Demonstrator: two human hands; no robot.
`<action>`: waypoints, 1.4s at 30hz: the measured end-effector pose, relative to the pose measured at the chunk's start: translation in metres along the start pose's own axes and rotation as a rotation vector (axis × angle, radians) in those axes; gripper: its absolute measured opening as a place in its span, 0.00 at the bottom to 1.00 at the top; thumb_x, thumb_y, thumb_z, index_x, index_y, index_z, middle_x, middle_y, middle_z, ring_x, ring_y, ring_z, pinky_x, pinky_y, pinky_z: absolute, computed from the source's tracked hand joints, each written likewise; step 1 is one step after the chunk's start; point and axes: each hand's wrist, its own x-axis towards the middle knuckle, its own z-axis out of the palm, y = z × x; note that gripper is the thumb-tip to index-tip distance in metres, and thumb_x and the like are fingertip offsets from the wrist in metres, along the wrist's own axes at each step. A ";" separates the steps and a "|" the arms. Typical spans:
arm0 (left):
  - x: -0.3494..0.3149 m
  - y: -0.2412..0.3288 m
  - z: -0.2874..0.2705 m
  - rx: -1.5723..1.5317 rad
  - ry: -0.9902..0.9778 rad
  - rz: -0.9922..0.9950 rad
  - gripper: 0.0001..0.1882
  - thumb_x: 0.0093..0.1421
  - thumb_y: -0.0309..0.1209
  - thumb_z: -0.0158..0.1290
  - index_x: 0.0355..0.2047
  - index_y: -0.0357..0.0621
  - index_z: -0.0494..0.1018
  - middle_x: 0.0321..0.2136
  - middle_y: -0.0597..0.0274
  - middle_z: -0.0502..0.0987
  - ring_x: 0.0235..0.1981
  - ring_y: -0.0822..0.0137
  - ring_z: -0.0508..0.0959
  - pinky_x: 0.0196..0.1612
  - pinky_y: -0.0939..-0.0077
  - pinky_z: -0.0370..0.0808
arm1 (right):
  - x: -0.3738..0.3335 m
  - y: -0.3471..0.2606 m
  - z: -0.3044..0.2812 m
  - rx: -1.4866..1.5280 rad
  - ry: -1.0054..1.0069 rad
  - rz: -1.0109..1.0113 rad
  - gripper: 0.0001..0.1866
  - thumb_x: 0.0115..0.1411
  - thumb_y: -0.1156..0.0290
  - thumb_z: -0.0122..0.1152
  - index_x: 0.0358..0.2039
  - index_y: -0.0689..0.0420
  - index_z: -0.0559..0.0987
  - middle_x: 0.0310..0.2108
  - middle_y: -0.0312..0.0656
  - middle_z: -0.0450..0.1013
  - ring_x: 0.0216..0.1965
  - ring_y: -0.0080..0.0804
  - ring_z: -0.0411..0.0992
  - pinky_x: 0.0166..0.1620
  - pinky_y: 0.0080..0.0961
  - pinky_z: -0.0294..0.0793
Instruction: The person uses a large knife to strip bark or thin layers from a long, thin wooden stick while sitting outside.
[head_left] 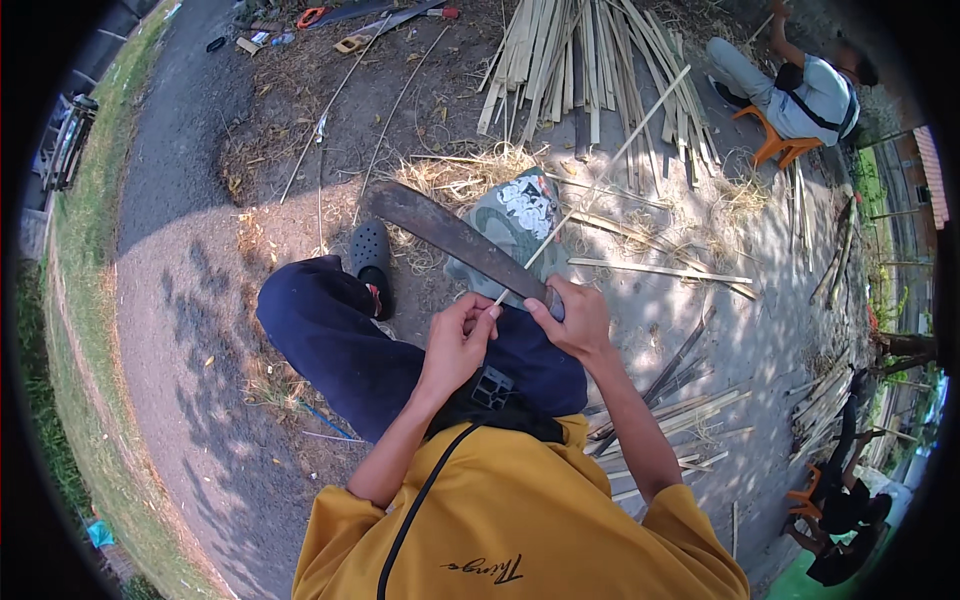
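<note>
My right hand (580,322) is closed round the handle of a machete (440,232), its broad dark blade slanting up to the left, with the thumb pressed near the blade's base. Between the fingers of my left hand (458,340) is the near end of a long thin bamboo strip (628,142). The strip runs away to the upper right and crosses the blade close to the handle; the exact contact of the edge cannot be made out. Beneath both lies a camouflage cloth (484,222) with a white print, draped over my leg.
A large heap of bamboo strips (545,70) lies ahead, with pale shavings (440,180) near my grey clog (370,250). More strips (690,425) lie to the right. Handsaws (395,25) rest far left. One person (815,100) sits on an orange stool; another (850,515) is lower right.
</note>
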 end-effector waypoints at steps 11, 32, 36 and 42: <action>0.038 -0.012 0.031 -0.220 -0.005 0.046 0.05 0.74 0.21 0.53 0.44 0.31 0.77 0.32 0.66 0.80 0.33 0.80 0.78 0.37 0.82 0.75 | 0.008 -0.001 -0.004 -0.152 -0.017 0.056 0.31 0.64 0.37 0.65 0.32 0.58 0.80 0.23 0.51 0.79 0.25 0.55 0.80 0.28 0.47 0.78; -0.069 -0.007 -0.038 0.049 0.080 -0.134 0.06 0.73 0.25 0.58 0.39 0.33 0.78 0.26 0.70 0.78 0.27 0.84 0.75 0.30 0.86 0.69 | 0.011 -0.003 -0.005 -0.121 0.036 0.153 0.29 0.65 0.39 0.62 0.32 0.57 0.82 0.20 0.56 0.75 0.26 0.60 0.78 0.31 0.50 0.75; -0.098 -0.012 -0.054 -0.033 0.070 -0.169 0.05 0.73 0.24 0.57 0.40 0.34 0.79 0.27 0.71 0.78 0.28 0.84 0.74 0.31 0.87 0.67 | 0.010 -0.004 -0.004 -0.122 0.023 0.133 0.29 0.65 0.38 0.62 0.34 0.57 0.83 0.19 0.57 0.75 0.26 0.60 0.78 0.31 0.50 0.75; -0.102 -0.006 -0.058 0.060 0.039 -0.183 0.09 0.71 0.27 0.61 0.45 0.33 0.78 0.29 0.63 0.80 0.30 0.79 0.77 0.33 0.82 0.72 | 0.011 -0.007 0.000 -0.128 0.038 0.119 0.29 0.65 0.39 0.63 0.34 0.57 0.83 0.20 0.55 0.76 0.26 0.60 0.78 0.31 0.50 0.75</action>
